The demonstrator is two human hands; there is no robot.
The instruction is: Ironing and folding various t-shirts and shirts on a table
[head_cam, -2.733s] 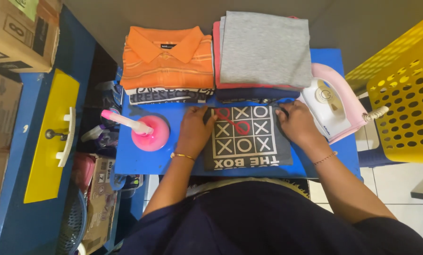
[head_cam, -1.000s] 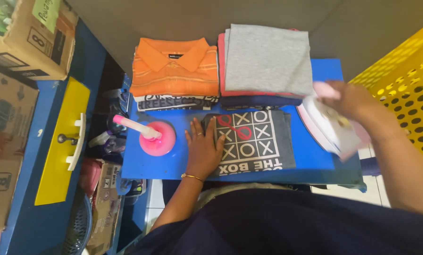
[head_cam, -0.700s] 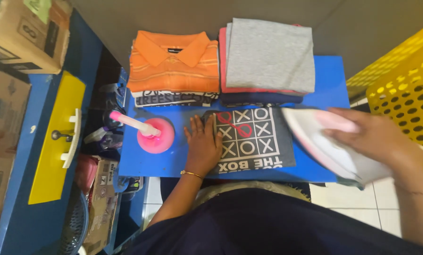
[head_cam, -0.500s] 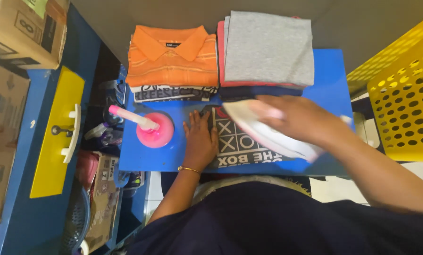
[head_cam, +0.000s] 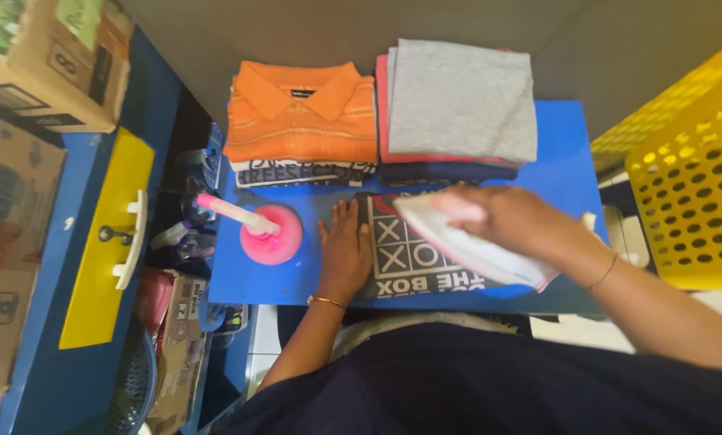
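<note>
A folded dark grey shirt (head_cam: 401, 262) with a white grid print lies on the blue ironing board (head_cam: 566, 173). My left hand (head_cam: 343, 250) presses flat on the shirt's left edge, fingers spread. My right hand (head_cam: 510, 217) grips the handle of a white and pink clothes iron (head_cam: 465, 246), which rests tip-left across the shirt. A pink spray bottle (head_cam: 268, 232) stands just left of my left hand.
At the board's far edge sit two stacks of folded clothes: an orange polo stack (head_cam: 300, 117) and a grey-topped stack (head_cam: 461, 101). A yellow perforated basket (head_cam: 687, 173) stands to the right. Cardboard boxes (head_cam: 43, 64) and a blue and yellow cabinet (head_cam: 95, 250) are left.
My right hand left the shirt, picked up the iron from the board's right end and carried it leftwards onto the printed shirt. My left hand stayed on the shirt.
</note>
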